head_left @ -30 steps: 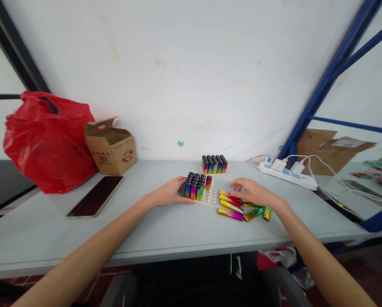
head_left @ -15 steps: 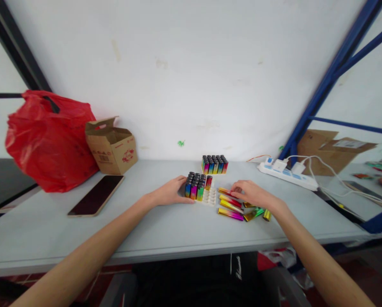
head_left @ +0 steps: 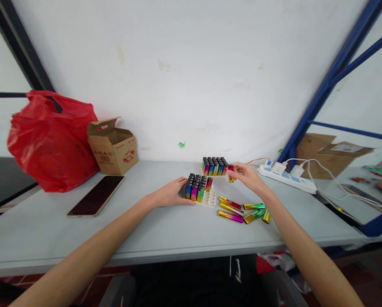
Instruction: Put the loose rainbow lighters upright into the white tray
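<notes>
Just grabbed a red lighter (head_left: 231, 173) off the loose pile (head_left: 231, 215), now pinching it in the right hand (head_left: 246, 175) near the back batch (head_left: 213, 169), left hand (head_left: 170, 193) gripping the white tray (head_left: 210, 198), so one fewer loose.

Bag (head_left: 53, 143) plain red; power strip (head_left: 287, 178) white and blue.

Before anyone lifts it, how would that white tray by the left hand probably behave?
The white tray is probably left-heavy: upright lighters crowd that side, while pockets on the right are bare, so it could tip leftward. The red-and-gold lighter beside them might wobble more, having open pockets next to it.
</notes>
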The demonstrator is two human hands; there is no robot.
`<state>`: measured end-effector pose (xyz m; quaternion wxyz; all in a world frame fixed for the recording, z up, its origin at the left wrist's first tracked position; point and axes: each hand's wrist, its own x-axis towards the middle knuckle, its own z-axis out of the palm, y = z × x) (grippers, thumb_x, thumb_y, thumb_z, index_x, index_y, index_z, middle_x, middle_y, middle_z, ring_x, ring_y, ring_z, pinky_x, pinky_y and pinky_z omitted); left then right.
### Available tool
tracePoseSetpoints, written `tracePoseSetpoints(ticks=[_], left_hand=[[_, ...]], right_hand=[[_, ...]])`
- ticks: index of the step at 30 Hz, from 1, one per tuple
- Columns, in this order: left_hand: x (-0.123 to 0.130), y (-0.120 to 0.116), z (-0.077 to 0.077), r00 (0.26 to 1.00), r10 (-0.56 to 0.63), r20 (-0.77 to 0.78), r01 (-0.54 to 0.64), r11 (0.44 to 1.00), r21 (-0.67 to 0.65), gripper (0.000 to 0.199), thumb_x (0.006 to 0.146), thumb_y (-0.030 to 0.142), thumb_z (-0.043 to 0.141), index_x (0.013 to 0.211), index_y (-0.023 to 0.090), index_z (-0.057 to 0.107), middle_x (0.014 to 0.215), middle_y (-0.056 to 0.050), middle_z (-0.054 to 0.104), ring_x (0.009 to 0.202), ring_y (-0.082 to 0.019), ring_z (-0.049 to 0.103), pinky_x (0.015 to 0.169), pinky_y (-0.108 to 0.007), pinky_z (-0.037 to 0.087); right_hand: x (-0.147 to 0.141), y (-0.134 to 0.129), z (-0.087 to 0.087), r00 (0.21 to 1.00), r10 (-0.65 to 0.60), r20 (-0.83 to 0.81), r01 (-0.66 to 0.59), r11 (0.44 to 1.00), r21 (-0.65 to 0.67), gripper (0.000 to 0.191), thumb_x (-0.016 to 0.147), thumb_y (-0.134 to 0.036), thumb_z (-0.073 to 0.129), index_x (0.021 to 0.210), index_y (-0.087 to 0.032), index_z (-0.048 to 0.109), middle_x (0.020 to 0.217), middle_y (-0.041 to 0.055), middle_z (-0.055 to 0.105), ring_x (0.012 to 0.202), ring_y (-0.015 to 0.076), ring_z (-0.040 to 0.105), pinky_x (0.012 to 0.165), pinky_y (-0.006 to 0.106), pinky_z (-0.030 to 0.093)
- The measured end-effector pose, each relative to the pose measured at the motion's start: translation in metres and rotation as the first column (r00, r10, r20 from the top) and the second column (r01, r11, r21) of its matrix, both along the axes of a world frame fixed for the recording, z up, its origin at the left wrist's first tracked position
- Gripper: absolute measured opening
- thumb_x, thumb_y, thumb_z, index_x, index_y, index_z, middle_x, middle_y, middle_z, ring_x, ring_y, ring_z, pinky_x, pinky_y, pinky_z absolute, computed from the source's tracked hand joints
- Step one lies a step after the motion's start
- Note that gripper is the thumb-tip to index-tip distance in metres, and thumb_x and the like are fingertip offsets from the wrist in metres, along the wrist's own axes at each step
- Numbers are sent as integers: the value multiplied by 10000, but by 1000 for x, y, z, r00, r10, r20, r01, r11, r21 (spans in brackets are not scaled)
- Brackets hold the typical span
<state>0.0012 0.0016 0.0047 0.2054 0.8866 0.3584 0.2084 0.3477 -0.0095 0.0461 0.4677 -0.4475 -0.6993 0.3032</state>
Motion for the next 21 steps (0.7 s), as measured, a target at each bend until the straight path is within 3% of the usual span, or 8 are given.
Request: tracePoseSetpoints(ticks=[5, 7, 9, 11, 13, 16, 21], left_hand=[[1, -2, 1, 1000, 0, 21, 1, 1000, -12, 827, 744, 733, 846, 1347, 194, 671, 1361, -149, 687, 1274, -402, 653, 1128, -492, 514], [1, -2, 1, 1000, -5, 29, 5, 1000, -5, 826, 753, 730, 843, 1356, 194, 668, 1370, -147, 687, 1274, -402, 654, 1131, -492, 511], [1, -2, 0, 999, -4, 33, 4, 1000, 5, 828, 757, 734, 839, 1363, 198, 665, 1372, -144, 688, 1270, -399, 656, 1129, -487, 511], [1, -1, -1, 999, -4, 32, 3, 1000, 7, 828, 761, 738, 834, 1373, 207, 659, 1370, -140, 690, 1265, -390, 657, 1119, -478, 515], [1, -1, -1, 1000, -10, 29, 10, 1000, 3, 822, 769, 730, 831, 1384, 215, 650, 1378, -136, 686, 1265, -377, 656, 1114, -468, 514], [1, -2, 1, 1000, -16, 16, 16, 1000, -3, 804, 783, 715, 826, 1382, 211, 645, 1383, -135, 680, 1274, -366, 649, 1127, -459, 501], [1, -2, 2, 1000, -5, 4, 5, 1000, -6, 819, 780, 714, 831, 1386, 196, 642, 1382, -144, 674, 1289, -376, 642, 1123, -456, 506]], right_hand=[[-35, 6, 1, 938, 96, -333, -133, 987, -89, 506, 810, -705, 800, 904, -245, 611, 914, 2, 694, 803, 168, 634, 778, 321, 551], [-47, 4, -3, 901, 144, -409, -213, 968, -129, 530, 798, -713, 808, 936, -255, 577, 855, -14, 684, 728, 155, 629, 734, 320, 556], [-57, 2, -7, 882, 163, -443, -251, 957, -146, 543, 799, -713, 807, 995, -267, 568, 719, -64, 595, 580, 118, 533, 593, 268, 493], [-63, 0, -12, 894, 146, -423, -243, 952, -185, 557, 806, -736, 784, 1022, -267, 575, 623, -112, 441, 470, 80, 354, 462, 211, 327], [-67, -1, -16, 928, 104, -358, -196, 953, -230, 575, 802, -781, 751, 949, -253, 575, 595, -126, 332, 449, 66, 233, 429, 203, 190], [-71, -2, -24, 970, 22, -241, -77, 972, -222, 619, 816, -826, 684, 751, -240, 494, 579, -101, 332, 467, 77, 250, 433, 233, 183], [-73, -1, -35, 996, -91, 17, 92, 995, -33, 593, 895, -705, 577, 568, -249, 385, 535, -52, 342, 533, 115, 324, 517, 290, 233]])
